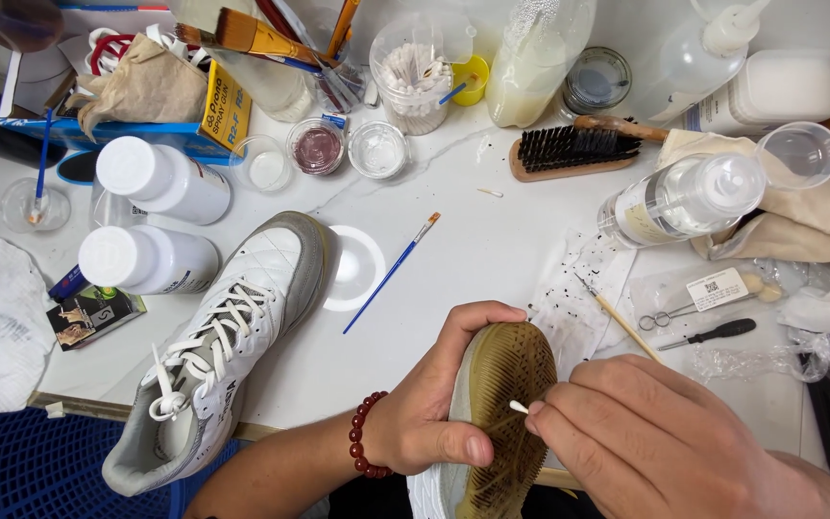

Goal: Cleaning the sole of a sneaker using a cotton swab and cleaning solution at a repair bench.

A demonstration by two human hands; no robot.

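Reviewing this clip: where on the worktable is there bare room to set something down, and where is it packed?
Bare table lies between the blue paintbrush, the wooden brush and the clear bottle; a smaller patch sits between the white shoe and the left hand. The back edge around the swab jar is packed, as is the right side by the scissors.

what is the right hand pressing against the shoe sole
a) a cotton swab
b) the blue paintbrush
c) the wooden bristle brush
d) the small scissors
a: the right hand pinches a cotton swab whose white tip meets the brownish sole of the shoe held by the left hand, while the bristle brush, blue paintbrush and scissors lie untouched on the table.
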